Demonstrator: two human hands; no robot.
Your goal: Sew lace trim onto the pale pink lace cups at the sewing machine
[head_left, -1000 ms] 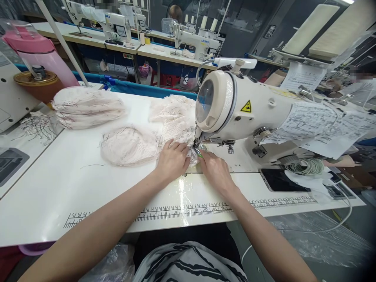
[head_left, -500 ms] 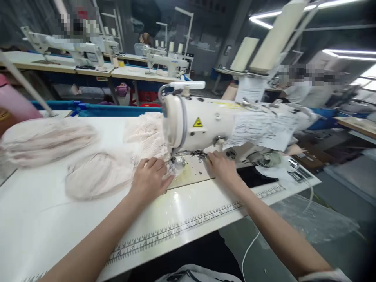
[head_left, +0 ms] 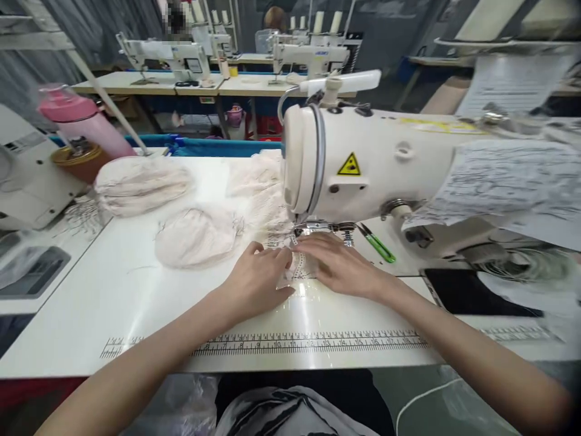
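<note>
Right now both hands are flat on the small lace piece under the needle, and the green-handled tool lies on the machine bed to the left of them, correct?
Not quite. The left hand and right hand do press the small lace piece by the needle, but the green-handled tool lies to the right of them, as the head view shows.

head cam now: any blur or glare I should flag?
Head view: right side smeared by motion blur, papers on the sewing machine unreadable; overhead-light glare on the table just below the left hand and right hand; both hands and the lace piece fairly sharp; wide-angle bending at the edges.
</note>
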